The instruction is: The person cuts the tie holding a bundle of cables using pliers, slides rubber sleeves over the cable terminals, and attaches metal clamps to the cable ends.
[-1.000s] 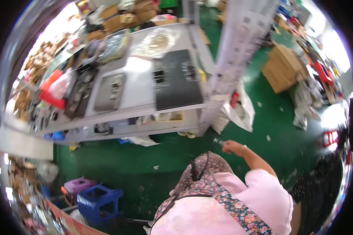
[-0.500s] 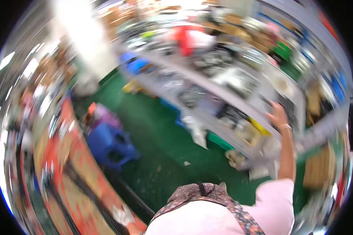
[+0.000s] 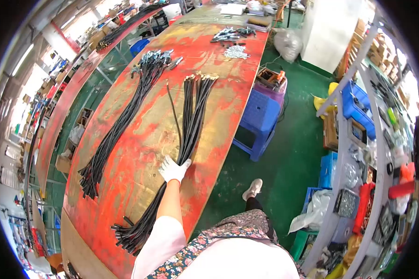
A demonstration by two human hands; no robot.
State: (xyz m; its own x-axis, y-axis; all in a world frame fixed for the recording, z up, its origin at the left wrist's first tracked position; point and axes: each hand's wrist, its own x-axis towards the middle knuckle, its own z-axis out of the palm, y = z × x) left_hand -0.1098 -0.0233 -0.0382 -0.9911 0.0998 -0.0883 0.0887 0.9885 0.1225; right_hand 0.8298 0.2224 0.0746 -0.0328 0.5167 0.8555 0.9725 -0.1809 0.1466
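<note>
My left hand (image 3: 174, 170), in a white glove, is closed round the middle of a bundle of thin black hoses (image 3: 189, 123) lying on the red-and-tan table. The bundle narrows at my grip and fans out at both ends. Brass-coloured tips show at its far end, and one hose (image 3: 174, 111) lies apart to the left. A second bundle of black hoses (image 3: 121, 118) with silvery ends rests further left, away from my hand. My right hand is out of view.
Small metal parts (image 3: 237, 51) and dark-handled pieces (image 3: 228, 35) lie at the table's far end. A blue stool (image 3: 260, 111) stands by the table's right edge. Shelving (image 3: 342, 139) with bins and bags runs along the right, across a green floor.
The view has swung from the shelves to the table. My left hand has come onto the hose bundle. My right hand, earlier stretched over the shelf, has left the view.
</note>
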